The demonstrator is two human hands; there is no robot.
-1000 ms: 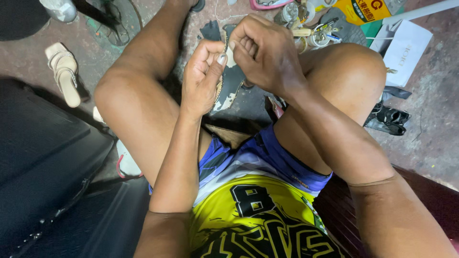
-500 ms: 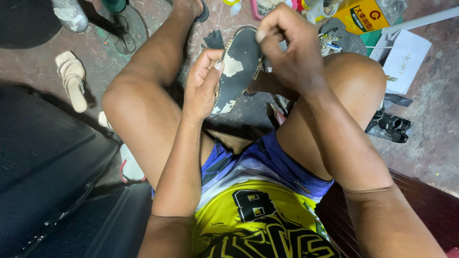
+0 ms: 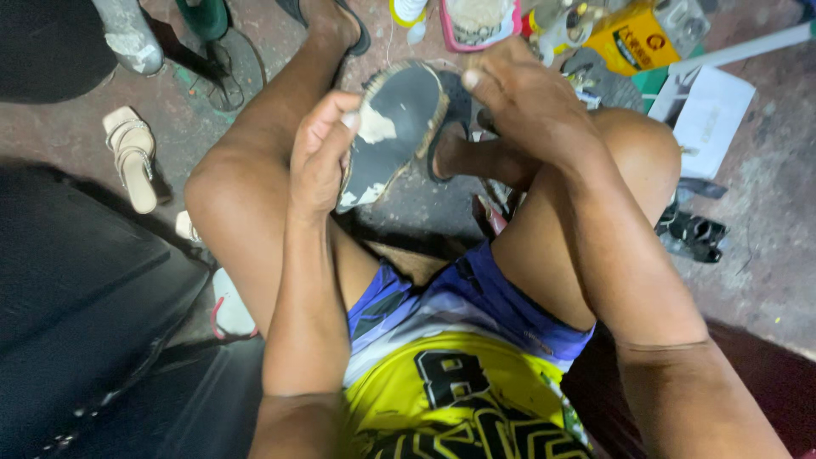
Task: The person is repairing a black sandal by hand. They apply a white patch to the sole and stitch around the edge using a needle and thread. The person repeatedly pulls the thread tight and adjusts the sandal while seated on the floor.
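Observation:
A worn black shoe [image 3: 395, 127] is held sole up between my knees; the sole is scuffed with pale patches. My left hand [image 3: 319, 157] grips its left edge, thumb pressed on the sole near the toe. My right hand [image 3: 527, 102] is closed over the shoe's right side, fingers curled and the thumb tip showing at the top. Whatever lies under those fingers is hidden. I sit with bare legs, in blue shorts and a yellow shirt.
On the ground ahead stand a pink tub [image 3: 476, 21], a yellow container [image 3: 637, 38] and a white bottle [image 3: 408, 10]. White paper [image 3: 705, 106] and black scraps [image 3: 693, 229] lie at right. A beige sandal [image 3: 132, 157] and a black bag [image 3: 68, 297] are at left.
Both hands were pinched together in front of the shoe. The right hand then rose and moved away, and the sole now shows in full between the hands.

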